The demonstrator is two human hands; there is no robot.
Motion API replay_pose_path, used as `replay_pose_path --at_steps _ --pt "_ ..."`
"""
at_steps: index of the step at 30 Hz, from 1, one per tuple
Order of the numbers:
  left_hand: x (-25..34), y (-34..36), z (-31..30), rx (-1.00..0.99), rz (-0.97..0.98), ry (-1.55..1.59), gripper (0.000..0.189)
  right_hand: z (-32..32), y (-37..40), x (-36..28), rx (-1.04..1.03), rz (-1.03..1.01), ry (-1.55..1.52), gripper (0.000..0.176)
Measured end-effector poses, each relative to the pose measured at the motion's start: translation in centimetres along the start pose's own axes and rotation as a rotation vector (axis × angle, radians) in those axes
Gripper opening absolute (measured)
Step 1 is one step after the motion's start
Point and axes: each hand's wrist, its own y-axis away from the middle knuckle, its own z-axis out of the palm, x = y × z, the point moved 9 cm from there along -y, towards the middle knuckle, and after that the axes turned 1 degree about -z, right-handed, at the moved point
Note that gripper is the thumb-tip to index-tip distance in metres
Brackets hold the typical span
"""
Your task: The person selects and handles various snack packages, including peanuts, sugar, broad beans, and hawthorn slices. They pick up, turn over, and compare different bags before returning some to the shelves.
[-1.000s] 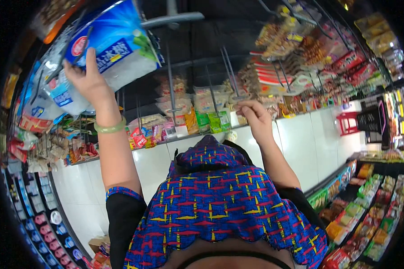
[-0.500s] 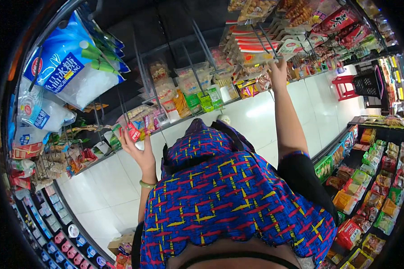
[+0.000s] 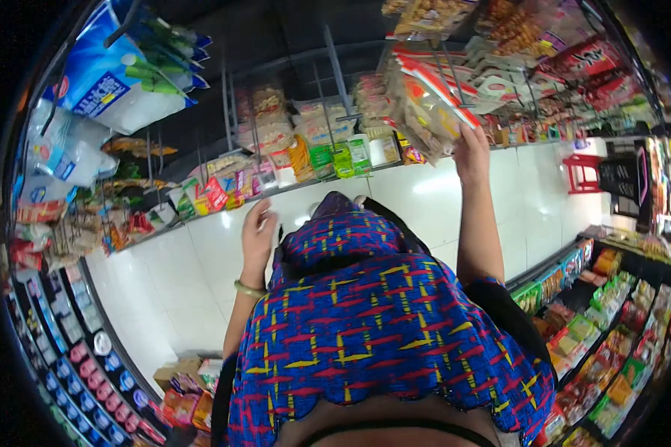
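Observation:
My right hand (image 3: 473, 158) is closed on the lower right corner of a clear snack bag (image 3: 429, 110) with a red and white top strip. The bag hangs tilted among similar bags on a metal hook (image 3: 455, 78). Its contents look pale brown through the plastic. My left hand (image 3: 258, 237), a pale bangle at its wrist, is held over the floor with nothing in it, fingers loosely curled and apart. Closest to it are small colourful packets (image 3: 238, 190) along the front of the shelf.
Large blue and clear bags (image 3: 97, 82) hang at the upper left. A lower shelf of packaged goods (image 3: 604, 335) runs along the right. Pink and blue items (image 3: 82, 365) fill the left rack. A red stool (image 3: 580, 173) stands beside a black basket (image 3: 623, 175).
My right hand has come down and taken hold of the snack bag, which now tilts toward me. My left hand has drawn back from the small packets, its fingers more curled.

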Motion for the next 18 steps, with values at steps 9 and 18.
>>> replay_pose_path --at_steps 9,18 --pt "14.5 -1.9 15.8 -0.379 0.334 -0.095 0.088 3.7 8.1 0.2 -0.380 0.267 0.206 0.029" --pt "9.5 -2.2 12.5 -0.141 -0.048 0.632 0.022 5.8 4.4 2.6 -0.405 0.268 0.360 0.028"
